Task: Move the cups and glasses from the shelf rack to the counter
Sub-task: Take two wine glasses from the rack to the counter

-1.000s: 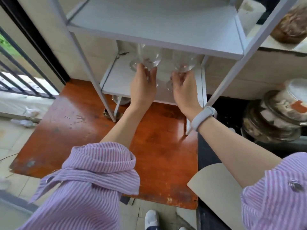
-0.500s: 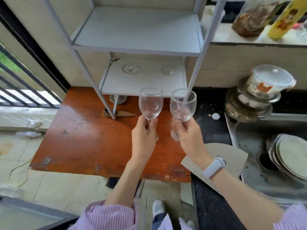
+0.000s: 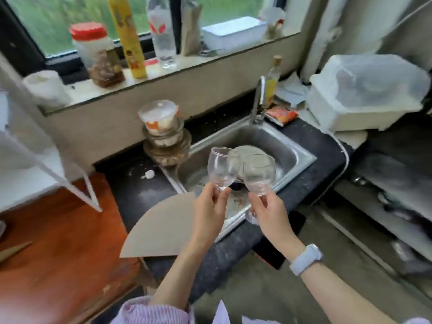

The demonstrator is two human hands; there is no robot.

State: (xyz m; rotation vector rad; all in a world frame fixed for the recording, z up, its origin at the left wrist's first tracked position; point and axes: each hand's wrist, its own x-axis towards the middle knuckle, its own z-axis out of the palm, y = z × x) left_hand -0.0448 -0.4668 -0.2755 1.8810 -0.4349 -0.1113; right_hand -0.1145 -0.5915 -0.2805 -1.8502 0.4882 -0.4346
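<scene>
Step in hand: carrying 2 stemmed glasses from the shelf rack toward the dark desk; judged mid-transfer, nothing set down yet.
Left hand: the left hand pinched the stem of the left glass just under the bowl, fingers curled round it, glass upright with a slight lean.
Right hand: the right hand pinched the stem of the right glass the same way; its foot showed below the fingers.
Where the glasses were: both held in the air over the front edge of the sink, bowls just beside each other; whether they touched could not be told.
Landing spots: bare desk lay to the left of the sink, between the stack of bowls and the fan-shaped board.
Doing it well: the bowls should be kept apart so they did not clink; each foot should meet the desk flat, 1 glass at a time, before the fingers let go.
Risks: the sink rim and the board edge were uneven footing; thin glass would likely chip if knocked against the tap or the bowls.
</scene>
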